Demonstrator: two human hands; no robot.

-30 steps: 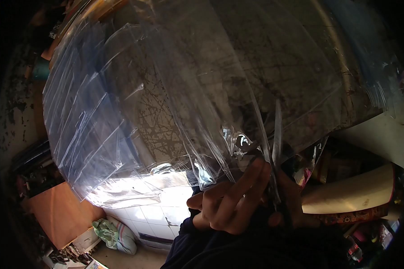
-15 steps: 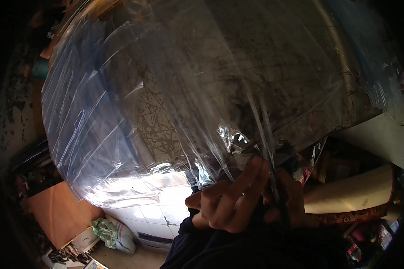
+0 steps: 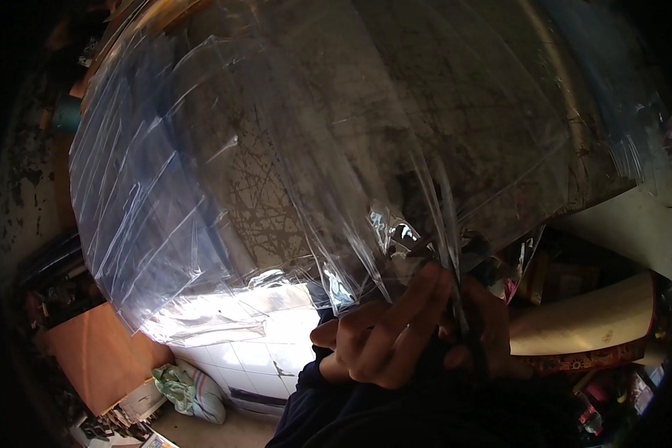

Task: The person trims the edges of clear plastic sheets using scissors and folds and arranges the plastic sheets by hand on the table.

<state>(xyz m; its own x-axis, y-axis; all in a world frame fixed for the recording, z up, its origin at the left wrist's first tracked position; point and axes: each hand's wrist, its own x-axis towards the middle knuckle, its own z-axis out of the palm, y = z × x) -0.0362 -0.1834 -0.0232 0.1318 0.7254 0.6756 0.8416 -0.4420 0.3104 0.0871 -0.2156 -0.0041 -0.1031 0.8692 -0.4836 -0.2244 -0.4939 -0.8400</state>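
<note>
A large clear plastic sheet (image 3: 145, 201) lies wrinkled over a dark, scratched tabletop (image 3: 265, 213) and hangs past its near edge. At that edge my left hand (image 3: 388, 332) is closed, with its fingertips pinched on a gathered part of the sheet. Close on its right, my right hand (image 3: 489, 321) is in deep shadow with its fingers bent closed. A narrow fold of plastic (image 3: 449, 239) runs down between both hands. Something dark shows by the right fingers, too dim to name.
A cream rolled sheet (image 3: 582, 321) lies at the right, below a pale panel (image 3: 635, 224). On the lower left are an orange-brown board (image 3: 101, 355), a white sack (image 3: 207, 396) and a green bag (image 3: 175, 388) by a white tiled surface (image 3: 257, 358).
Both hands have shifted very slightly to the right and stay close together. The gathered plastic near the fingers has moved a little with them.
</note>
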